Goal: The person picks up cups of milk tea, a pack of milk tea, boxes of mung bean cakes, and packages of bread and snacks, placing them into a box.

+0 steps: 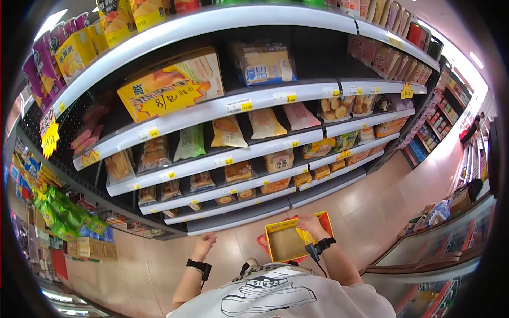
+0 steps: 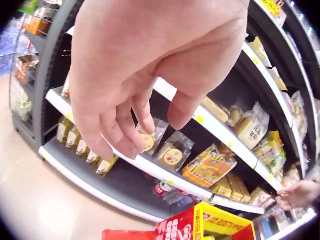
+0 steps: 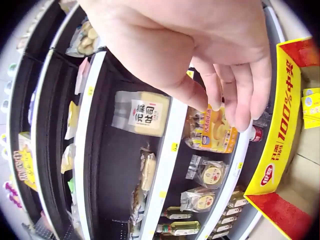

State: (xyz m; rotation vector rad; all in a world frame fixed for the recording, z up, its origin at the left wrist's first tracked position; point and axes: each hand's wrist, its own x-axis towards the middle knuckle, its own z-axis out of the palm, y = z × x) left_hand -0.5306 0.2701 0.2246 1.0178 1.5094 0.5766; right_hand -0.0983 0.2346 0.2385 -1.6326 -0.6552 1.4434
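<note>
An open yellow-and-red box stands low before the shelves, with a red thing under its edges. Over its right part is the right hand, near a yellow packet inside. In the right wrist view the right hand has bent, spread fingers holding nothing, in front of a shelved orange packet; contact cannot be told. The box wall and yellow packets show at right. Left of the box the left hand hangs empty, fingers loosely curled; the left wrist view shows the same hand.
Curved shelves carry bagged breads, cakes and a large yellow carton. Green bags hang at left above brown cartons. A glass-fronted case stands at right. Tiled floor lies between.
</note>
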